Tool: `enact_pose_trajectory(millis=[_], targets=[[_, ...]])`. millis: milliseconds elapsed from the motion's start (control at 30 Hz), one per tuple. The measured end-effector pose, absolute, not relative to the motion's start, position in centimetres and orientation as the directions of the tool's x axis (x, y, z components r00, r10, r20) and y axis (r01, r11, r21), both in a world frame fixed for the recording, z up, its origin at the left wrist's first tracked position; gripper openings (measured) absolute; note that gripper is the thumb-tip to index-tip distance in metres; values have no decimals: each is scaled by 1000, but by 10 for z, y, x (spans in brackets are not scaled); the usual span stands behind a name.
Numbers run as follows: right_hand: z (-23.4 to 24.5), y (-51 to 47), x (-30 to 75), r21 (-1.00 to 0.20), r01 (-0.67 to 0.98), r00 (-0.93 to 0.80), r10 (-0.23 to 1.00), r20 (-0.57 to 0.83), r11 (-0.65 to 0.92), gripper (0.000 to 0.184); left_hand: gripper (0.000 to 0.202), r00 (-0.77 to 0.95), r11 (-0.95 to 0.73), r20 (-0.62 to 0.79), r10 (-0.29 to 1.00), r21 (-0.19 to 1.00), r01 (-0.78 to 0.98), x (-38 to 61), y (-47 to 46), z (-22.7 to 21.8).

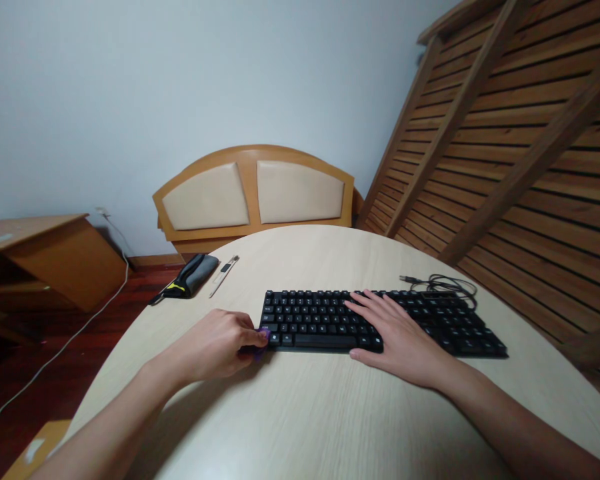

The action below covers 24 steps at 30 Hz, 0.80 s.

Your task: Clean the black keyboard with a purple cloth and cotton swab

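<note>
A black keyboard (320,320) lies on the round pale wooden table (300,407). At its lower left corner my left hand (225,343) is closed on a small purple cloth (263,337), mostly hidden by the fingers. The cloth touches the corner keys. My right hand (395,337) rests flat on the keyboard right of its middle, fingers spread and thumb by the front edge. Behind the keyboard's right part its black cable (445,285) is coiled, with the USB plug (407,279) pointing left.
Toward the table's left edge lie a dark grey and black pouch (193,275) with a yellow patch and a slim pale tool (224,276). A padded headboard (253,153) stands beyond the table. Wooden slats (500,133) lean at right; a wooden desk (75,267) stands left.
</note>
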State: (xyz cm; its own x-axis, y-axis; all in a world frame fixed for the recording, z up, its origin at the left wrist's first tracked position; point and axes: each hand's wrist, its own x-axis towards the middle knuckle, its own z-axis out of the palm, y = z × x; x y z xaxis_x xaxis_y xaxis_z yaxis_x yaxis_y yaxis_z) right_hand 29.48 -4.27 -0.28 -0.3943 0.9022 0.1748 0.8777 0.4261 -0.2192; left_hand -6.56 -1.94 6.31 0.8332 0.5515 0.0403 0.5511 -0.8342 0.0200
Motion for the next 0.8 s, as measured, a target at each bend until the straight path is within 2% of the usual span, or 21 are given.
enact_pose_trajectory(millis=[200, 300, 400, 467, 567, 800], targets=[[-4, -42, 296, -226, 874, -399, 901, 171, 430, 81, 28, 830, -826, 86, 551, 195, 528, -70, -15, 64], [-4, -42, 296, -233, 872, -398, 901, 173, 430, 81, 30, 798, -815, 212, 565, 293, 499, -75, -7, 56], [-5, -42, 297, -240, 869, -401, 899, 174, 434, 82, 32, 652, -755, 380, 656, 352, 554, -80, 3, 38], [-5, -42, 297, -234, 870, -404, 900, 165, 434, 82, 33, 508, -667, 444, 738, 366, 650, -81, 9, 23], [-4, -42, 297, -226, 872, -410, 900, 149, 434, 82, 35, 435, -628, 492, 754, 347, 696, -79, 16, 5], [4, -44, 307, -262, 858, -418, 898, 140, 441, 89, 41, 510, -652, 429, 745, 312, 691, -69, 17, -3]])
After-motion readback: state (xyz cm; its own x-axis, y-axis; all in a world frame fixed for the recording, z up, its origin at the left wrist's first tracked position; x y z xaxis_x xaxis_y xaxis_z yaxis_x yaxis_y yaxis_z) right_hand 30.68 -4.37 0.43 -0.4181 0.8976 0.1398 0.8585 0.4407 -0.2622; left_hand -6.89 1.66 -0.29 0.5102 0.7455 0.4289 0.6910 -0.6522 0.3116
